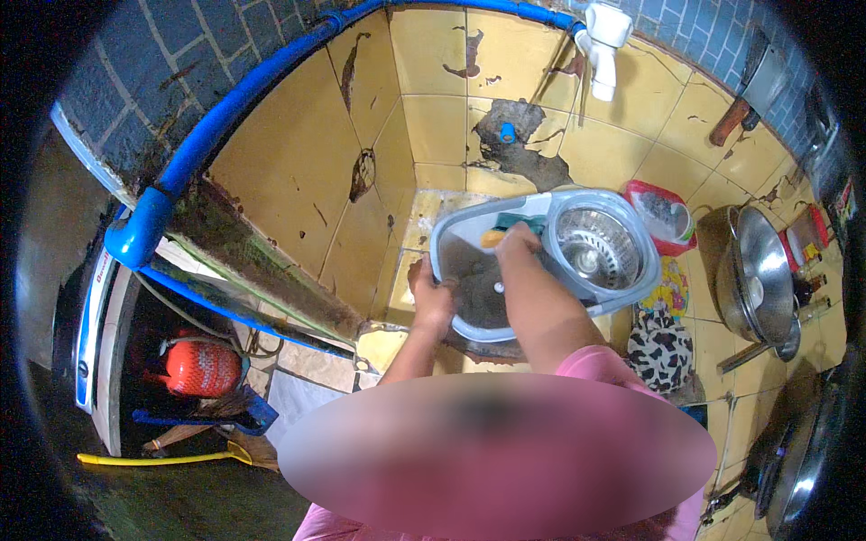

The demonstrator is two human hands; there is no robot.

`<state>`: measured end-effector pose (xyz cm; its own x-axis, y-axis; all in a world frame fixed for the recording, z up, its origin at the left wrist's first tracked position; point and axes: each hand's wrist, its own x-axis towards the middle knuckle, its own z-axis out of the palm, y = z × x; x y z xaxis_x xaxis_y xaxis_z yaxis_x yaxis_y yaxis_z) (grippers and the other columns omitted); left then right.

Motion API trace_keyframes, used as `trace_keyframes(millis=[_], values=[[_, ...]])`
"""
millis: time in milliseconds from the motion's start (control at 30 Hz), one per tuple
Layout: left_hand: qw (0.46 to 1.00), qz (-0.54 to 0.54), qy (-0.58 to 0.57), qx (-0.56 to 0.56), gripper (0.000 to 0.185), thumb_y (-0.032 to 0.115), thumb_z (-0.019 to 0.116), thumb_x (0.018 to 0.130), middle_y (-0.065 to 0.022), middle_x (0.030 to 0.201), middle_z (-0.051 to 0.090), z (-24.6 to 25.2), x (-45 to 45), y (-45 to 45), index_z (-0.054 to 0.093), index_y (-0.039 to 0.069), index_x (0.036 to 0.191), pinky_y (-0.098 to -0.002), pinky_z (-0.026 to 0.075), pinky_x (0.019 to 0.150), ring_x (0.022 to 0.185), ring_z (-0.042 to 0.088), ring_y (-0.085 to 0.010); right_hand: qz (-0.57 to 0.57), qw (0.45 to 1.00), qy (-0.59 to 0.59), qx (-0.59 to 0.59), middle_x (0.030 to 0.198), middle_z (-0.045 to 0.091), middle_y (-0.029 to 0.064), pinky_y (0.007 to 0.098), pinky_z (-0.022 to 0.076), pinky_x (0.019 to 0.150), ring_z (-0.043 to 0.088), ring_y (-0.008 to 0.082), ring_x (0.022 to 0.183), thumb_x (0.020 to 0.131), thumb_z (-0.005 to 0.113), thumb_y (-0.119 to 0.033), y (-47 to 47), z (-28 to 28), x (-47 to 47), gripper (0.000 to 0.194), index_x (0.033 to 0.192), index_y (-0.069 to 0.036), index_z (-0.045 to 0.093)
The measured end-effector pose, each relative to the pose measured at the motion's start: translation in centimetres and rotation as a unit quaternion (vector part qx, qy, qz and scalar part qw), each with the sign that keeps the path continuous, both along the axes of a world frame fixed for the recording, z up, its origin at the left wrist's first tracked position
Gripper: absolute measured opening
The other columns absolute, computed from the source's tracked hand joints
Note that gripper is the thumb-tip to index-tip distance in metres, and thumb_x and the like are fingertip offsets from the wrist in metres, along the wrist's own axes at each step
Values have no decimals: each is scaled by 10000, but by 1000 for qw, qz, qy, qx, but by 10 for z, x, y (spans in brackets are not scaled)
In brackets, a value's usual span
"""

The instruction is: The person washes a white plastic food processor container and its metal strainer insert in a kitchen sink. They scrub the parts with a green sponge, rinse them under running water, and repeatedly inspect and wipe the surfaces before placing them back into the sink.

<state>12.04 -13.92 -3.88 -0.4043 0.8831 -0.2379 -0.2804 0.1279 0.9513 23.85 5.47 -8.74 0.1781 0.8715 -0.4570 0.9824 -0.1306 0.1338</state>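
A grey-blue spin mop bucket (443, 237) with rounded ends stands on the tiled ledge before me. My left hand (433, 296) grips its rim on the left side, thumb raised. Inside the bucket's larger compartment, my right hand (519, 243) presses a sponge (492, 238), yellow with a dark green scouring side, near the back wall. The fingers partly cover the sponge. Dark murky water or a wet grey floor shows in that compartment, with a small white round part (499, 287); which of the two cannot be told. At the right end sits a perforated metal spin basket (595, 247).
A red tub (659, 213) stands right of the bucket. Beyond are metal basins (764, 270) and a cow-print cloth (659, 351). A cleaver (747, 98) hangs on the wall, and a white tap (602, 54) juts above. Blue pipe (230, 115) runs along the left; a red gas cylinder (203, 365) stands below.
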Motion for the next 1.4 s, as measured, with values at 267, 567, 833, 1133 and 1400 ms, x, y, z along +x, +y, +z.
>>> trace_keyframes(millis=[267, 567, 833, 1133, 1400], values=[[995, -68, -30, 70, 401, 113, 562, 888, -92, 1139, 568, 3, -9, 0, 478, 3, 1264, -317, 425, 877, 970, 548, -180, -182, 705, 682, -73, 805, 585, 126, 452, 488, 672, 585, 254, 752, 735, 554, -41, -49, -1, -69, 153, 880, -37, 604], [999, -37, 13, 20, 568, -28, 572, 791, -133, 1167, 568, 19, 3, -6, 411, 26, 1332, -350, 449, 860, 1002, 558, -239, -171, 641, 748, 13, 760, 557, 40, 405, 491, 621, 563, 201, 680, 707, 639, -84, 5, 144, 146, 185, 873, -128, 570], [998, -23, 49, 29, 607, -72, 522, 770, -129, 1173, 565, 13, 1, -3, 393, 21, 1356, -322, 439, 868, 1001, 559, -221, -51, 855, 354, 375, 950, 640, 212, 429, 480, 767, 628, 356, 851, 707, 604, -172, 75, 119, 356, 243, 919, -70, 664], [1000, -3, 23, 1, 558, -44, 504, 791, -110, 1203, 559, 8, -3, -4, 433, 63, 1334, -366, 443, 888, 1036, 556, -250, 133, 975, 50, 173, 976, 653, 190, 419, 490, 838, 628, 321, 949, 677, 683, -239, 68, 105, 379, 308, 955, -106, 698], [999, -23, 30, 5, 626, -44, 492, 783, -135, 1262, 510, 15, 0, -6, 355, 46, 1388, -341, 409, 936, 1090, 524, -246, 208, 934, 129, 259, 951, 648, 197, 429, 483, 839, 603, 344, 980, 655, 664, -154, 69, 127, 328, 310, 950, -61, 686]])
